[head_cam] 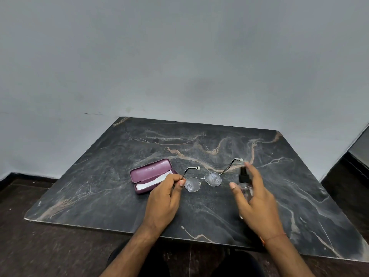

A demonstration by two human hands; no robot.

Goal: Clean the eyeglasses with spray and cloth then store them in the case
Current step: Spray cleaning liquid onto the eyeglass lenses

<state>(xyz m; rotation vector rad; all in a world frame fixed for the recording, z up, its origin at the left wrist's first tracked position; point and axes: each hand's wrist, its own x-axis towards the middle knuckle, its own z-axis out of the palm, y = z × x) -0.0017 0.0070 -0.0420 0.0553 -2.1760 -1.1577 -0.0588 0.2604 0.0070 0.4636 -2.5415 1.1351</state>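
Metal-rimmed eyeglasses (203,179) sit unfolded at the middle of the table, with droplets on both lenses. My left hand (165,198) pinches the end of their left temple arm between thumb and fingers. A small clear spray bottle (244,181) with a black pump top stands upright just right of the glasses. My right hand (256,198) is cupped around it, fingers spread and blurred, the thumb apart from the bottle. An open purple case (149,170) lies left of the glasses, a white cloth (151,183) folded inside it.
Everything rests on a dark marble table (199,212) set against a plain grey wall (179,66). Bare tabletop stretches left of the case, behind the glasses and to the far right. My knees show below the near edge.
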